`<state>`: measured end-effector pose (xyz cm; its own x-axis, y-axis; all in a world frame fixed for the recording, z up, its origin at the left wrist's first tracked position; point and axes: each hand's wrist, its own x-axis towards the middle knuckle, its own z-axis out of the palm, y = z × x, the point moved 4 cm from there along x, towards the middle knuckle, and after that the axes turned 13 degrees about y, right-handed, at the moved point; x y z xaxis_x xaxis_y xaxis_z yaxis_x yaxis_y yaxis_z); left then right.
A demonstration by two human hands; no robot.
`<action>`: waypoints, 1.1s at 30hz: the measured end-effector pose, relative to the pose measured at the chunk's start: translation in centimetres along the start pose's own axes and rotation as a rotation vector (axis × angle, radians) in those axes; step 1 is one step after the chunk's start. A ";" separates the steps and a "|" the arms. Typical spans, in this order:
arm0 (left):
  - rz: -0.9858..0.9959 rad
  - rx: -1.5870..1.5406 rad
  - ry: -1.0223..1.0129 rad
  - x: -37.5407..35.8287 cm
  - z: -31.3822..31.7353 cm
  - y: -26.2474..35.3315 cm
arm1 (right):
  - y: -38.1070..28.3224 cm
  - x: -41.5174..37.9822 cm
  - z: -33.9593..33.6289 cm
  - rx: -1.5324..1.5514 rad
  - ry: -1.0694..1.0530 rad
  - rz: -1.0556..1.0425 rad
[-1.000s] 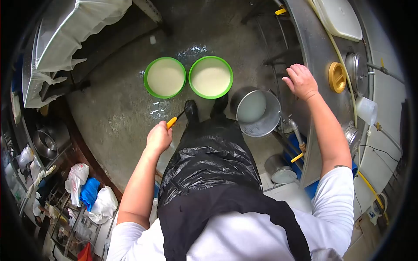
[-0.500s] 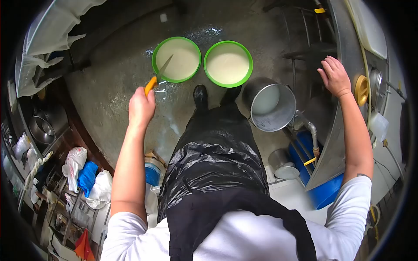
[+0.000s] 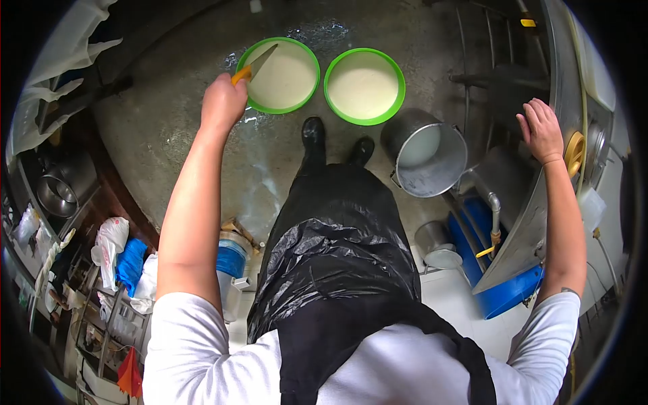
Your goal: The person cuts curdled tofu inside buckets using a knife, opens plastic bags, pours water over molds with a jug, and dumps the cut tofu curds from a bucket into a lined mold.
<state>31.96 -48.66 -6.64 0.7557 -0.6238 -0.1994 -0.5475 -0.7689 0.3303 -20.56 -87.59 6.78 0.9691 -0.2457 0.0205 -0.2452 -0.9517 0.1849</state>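
Observation:
My left hand (image 3: 225,101) is wrapped round the orange handle of a knife (image 3: 263,59), whose blade points up and right and overlaps the left green-rimmed tub (image 3: 302,104) in this view. A pale, creamy white mass with a smooth surface fills that tub. Beside it on the floor stands a second green-rimmed tub (image 3: 365,122) with the same pale contents. On the right, my right hand (image 3: 542,131) holds nothing, its fingers stretched out, over the edge of a metal counter (image 3: 523,212).
A large metal pot (image 3: 442,172) with whitish liquid leans open near my right boot (image 3: 362,150). Below the counter are a pipe with a yellow valve handle (image 3: 484,252) and a blue barrel (image 3: 509,295). Plastic bags (image 3: 112,246) crowd the left shelving. The concrete floor (image 3: 182,162) looks wet.
My left hand has brought the knife slightly up and right, farther across the left tub. The view has shifted, and my right boot now shows more fully.

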 end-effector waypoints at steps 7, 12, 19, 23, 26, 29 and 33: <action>-0.076 0.034 -0.069 3.5 4.6 0.7 | -0.2 0.0 0.1 0.001 -0.031 -0.013; -0.053 -0.016 -0.054 6.9 10.5 0.0 | -0.3 0.3 0.2 -0.002 -0.023 -0.007; -0.020 0.094 -0.181 9.5 18.5 -1.7 | 0.3 -0.3 1.0 -0.022 -0.055 -0.020; -0.047 0.132 -0.249 6.8 21.5 -3.9 | 0.4 -0.2 0.9 -0.019 -0.043 -0.020; -0.088 0.168 -0.295 3.9 20.9 -5.3 | 0.1 0.8 0.6 -0.025 -0.032 -0.024; -0.138 0.167 -0.401 1.1 18.7 -6.0 | -0.3 0.5 0.3 -0.012 -0.026 -0.017; -0.080 0.221 -0.476 -1.5 14.1 -5.3 | -0.4 0.3 0.0 0.008 -0.008 -0.005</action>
<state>28.67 -45.62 -21.13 0.5794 -0.5175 -0.6297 -0.5967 -0.7956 0.1048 -20.23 -87.30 6.69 0.9701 -0.2424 0.0116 -0.2406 -0.9543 0.1770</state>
